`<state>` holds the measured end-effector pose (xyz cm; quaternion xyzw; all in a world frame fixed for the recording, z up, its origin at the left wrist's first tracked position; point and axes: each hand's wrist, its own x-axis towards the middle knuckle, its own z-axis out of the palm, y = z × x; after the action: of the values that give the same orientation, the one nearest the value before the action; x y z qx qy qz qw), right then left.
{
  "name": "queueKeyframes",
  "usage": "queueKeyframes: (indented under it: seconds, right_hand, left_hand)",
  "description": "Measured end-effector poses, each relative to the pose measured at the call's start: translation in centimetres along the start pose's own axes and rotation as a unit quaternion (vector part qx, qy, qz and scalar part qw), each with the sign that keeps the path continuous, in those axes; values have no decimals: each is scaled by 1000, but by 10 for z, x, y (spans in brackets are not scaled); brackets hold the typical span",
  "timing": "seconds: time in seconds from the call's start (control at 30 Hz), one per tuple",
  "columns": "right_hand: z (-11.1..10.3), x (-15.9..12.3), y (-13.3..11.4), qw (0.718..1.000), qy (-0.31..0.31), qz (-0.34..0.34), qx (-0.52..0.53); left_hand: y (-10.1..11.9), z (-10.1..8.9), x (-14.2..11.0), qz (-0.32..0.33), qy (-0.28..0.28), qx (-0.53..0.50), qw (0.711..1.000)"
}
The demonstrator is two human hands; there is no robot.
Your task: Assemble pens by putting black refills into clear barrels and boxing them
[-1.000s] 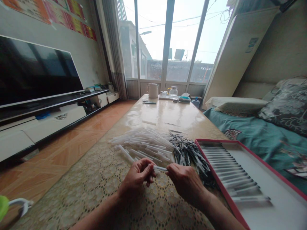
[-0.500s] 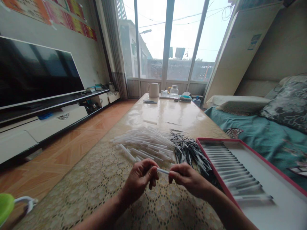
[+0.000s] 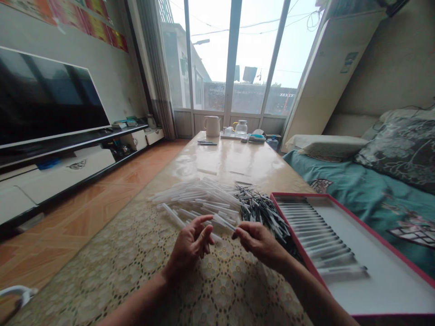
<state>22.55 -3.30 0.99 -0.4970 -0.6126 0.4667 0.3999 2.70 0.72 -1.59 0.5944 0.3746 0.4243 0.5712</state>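
My right hand [image 3: 255, 240] pinches one end of a slim whitish pen [image 3: 224, 222], its far end pointing up and left over the tubes. Facing it, my left hand [image 3: 190, 241] has its index finger stretched out and thumb apart, with nothing visible between them. Just beyond both hands lies a heap of clear pen barrels [image 3: 200, 194]. Beside it, nearer my right hand, is a pile of thin black and grey pen parts [image 3: 263, 210]. A red-rimmed shallow box [image 3: 384, 290] to the right holds a row of pens [image 3: 317, 233] with dark tips.
The long table has a patterned cover [image 3: 136, 253]. At its far end stand a beige jug [image 3: 212, 126], a glass pitcher [image 3: 241, 127] and a tissue pack [image 3: 257, 137]. A bed or sofa with teal cloth [image 3: 343, 181] borders the right side; a television [image 3: 47, 97] is left.
My left hand has let go of the pen's end and its fingers have opened. The pen now tilts up-left in my right hand. The view has shifted slightly right.
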Motion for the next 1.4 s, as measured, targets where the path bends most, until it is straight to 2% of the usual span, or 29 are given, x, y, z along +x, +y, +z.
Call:
queueKeyframes:
  seconds: [0.1, 0.17, 0.27, 0.37, 0.43, 0.5, 0.57, 0.67, 0.77, 0.9, 1.07, 1.17, 1.4]
  right_hand:
    - [-18, -2, -16, 989, 127, -76, -7]
    - [-36, -9, -33, 978, 177, -107, -10]
    - [-65, -27, -61, 977, 176, -89, -83]
    - [-93, -53, -72, 962, 162, -64, -210]
    - [-110, -74, -66, 930, 169, -37, -324]
    - [-127, -98, -49, 896, 178, -3, -408]
    - [-142, -122, -27, 872, 148, 44, -464]
    - [-157, -151, 4, 854, 96, 101, -501]
    - [-160, -165, 22, 837, 85, 112, -528]
    - [-149, -160, 28, 822, 58, 112, -555]
    - [-139, -149, 29, 796, 100, 95, -589]
    - [-137, -148, 33, 798, 116, 89, -585]
    - [-149, -161, 58, 784, 156, 23, -601]
  left_hand:
    - [-2, -3, 2, 3, 17, 34, 999]
    - [-1, -4, 3, -9, 12, 42, 999]
    - [2, -4, 3, -21, 11, 43, 999]
    - [3, -5, 4, -20, 11, 49, 999]
    - [4, -5, 4, -22, 8, 56, 998]
    - [3, -4, 4, -26, 3, 62, 998]
    - [3, -4, 4, -29, -2, 66, 997]
    - [3, -4, 6, -26, -6, 73, 997]
    - [1, -4, 7, -27, -9, 76, 997]
    - [0, -5, 7, -31, -10, 77, 997]
    - [2, -4, 6, -33, -10, 70, 997]
    - [3, -3, 6, -29, -9, 68, 997]
    - [2, -2, 4, -33, 28, 45, 998]
